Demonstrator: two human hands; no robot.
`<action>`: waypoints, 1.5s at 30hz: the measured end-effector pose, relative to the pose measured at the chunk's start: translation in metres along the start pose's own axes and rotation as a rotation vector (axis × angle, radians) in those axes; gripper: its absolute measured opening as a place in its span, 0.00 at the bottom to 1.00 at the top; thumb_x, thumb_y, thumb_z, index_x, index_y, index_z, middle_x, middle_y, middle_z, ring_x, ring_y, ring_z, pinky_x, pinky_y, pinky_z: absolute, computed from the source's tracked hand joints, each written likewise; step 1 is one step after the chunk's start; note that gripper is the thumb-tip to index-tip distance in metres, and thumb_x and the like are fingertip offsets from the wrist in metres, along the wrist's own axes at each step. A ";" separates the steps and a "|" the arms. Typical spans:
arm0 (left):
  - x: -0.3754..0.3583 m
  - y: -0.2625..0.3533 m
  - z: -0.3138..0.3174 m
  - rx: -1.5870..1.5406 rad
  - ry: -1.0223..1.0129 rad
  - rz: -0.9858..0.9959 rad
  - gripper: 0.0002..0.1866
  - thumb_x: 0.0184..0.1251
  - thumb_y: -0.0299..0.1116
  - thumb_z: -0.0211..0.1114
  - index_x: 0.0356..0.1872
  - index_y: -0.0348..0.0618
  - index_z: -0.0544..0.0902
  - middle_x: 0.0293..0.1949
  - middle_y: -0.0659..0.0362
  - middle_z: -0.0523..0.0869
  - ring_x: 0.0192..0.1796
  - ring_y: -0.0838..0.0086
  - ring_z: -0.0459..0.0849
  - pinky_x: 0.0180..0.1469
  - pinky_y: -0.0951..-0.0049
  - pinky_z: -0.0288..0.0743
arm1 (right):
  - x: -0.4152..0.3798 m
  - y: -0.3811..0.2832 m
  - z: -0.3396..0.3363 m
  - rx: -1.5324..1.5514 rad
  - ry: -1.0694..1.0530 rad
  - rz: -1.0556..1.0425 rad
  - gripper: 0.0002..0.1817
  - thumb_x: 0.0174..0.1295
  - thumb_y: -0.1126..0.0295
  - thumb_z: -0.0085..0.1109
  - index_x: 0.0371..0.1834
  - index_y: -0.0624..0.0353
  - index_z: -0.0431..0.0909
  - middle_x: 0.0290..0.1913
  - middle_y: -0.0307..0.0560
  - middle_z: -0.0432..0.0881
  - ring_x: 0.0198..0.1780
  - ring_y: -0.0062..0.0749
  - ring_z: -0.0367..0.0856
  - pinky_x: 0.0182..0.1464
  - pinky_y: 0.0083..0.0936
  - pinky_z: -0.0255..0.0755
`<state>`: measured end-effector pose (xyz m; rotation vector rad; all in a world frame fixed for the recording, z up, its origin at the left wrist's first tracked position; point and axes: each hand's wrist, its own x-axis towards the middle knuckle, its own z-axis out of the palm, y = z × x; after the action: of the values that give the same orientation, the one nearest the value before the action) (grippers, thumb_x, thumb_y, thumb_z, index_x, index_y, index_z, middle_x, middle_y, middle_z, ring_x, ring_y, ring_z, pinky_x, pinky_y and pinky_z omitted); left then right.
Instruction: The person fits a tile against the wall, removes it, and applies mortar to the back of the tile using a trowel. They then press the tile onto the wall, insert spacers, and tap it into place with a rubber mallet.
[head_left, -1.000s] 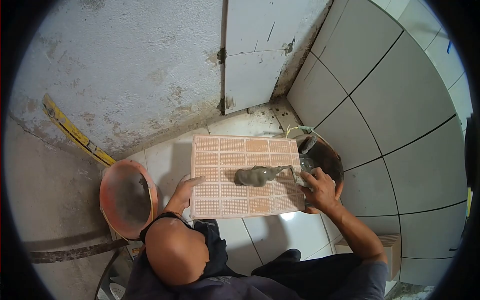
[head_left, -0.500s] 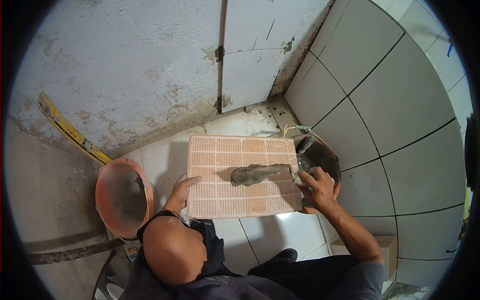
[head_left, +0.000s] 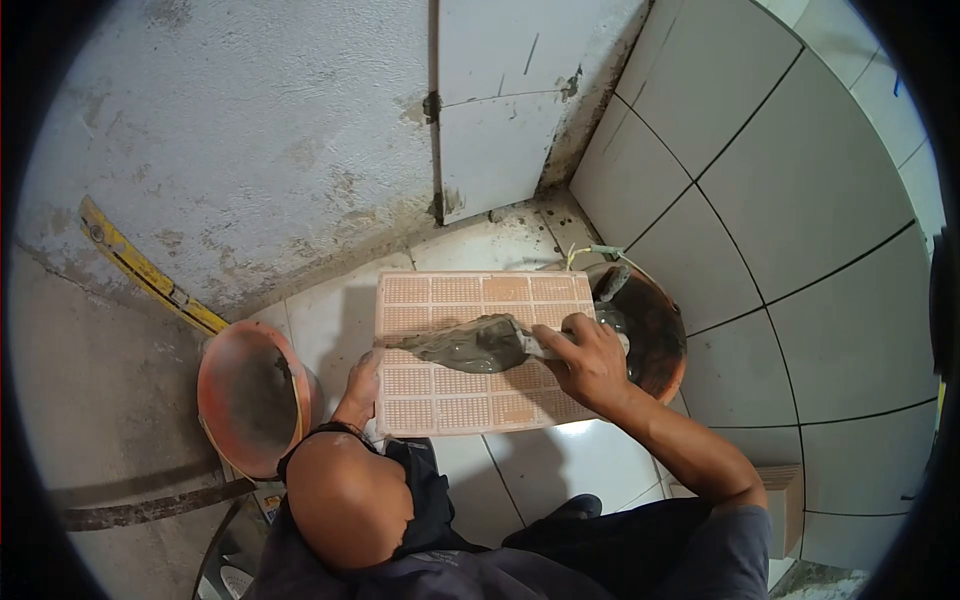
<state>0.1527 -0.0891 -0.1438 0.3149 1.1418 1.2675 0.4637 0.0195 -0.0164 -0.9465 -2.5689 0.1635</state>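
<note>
The person's raised knee is hiding the left forearm and the near left corner of the floor, and the lens edge is cutting off the far right of the room. At the far left a yellow level [head_left: 140, 268] is leaning along the rough wall. Near it an orange bucket [head_left: 255, 395] is tilting on its side, its inside smeared grey. The left hand [head_left: 362, 385] is gripping the left edge of the tile [head_left: 480, 352], fingers curling over the ribbed back. A grey mortar lump [head_left: 468, 343] is lying across the tile's middle, just left of the right hand [head_left: 590, 362], which is wrapping tight around a trowel [head_left: 537, 345] whose blade is mostly buried in mortar. Right of the tile, an orange bowl [head_left: 655, 340] is holding dark mortar, partly hidden behind the hand.
</note>
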 end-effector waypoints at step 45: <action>0.001 -0.002 0.002 0.010 -0.028 -0.064 0.17 0.68 0.38 0.54 0.50 0.35 0.73 0.41 0.55 0.82 0.40 0.72 0.82 0.42 0.73 0.77 | -0.031 -0.003 -0.016 0.240 -0.219 0.082 0.22 0.51 0.65 0.62 0.51 0.52 0.70 0.31 0.45 0.71 0.28 0.40 0.77 0.26 0.33 0.73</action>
<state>0.1555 -0.0875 -0.1446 0.3007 1.1264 1.1986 0.4894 -0.0033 -0.0110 -0.9889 -2.6274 0.6152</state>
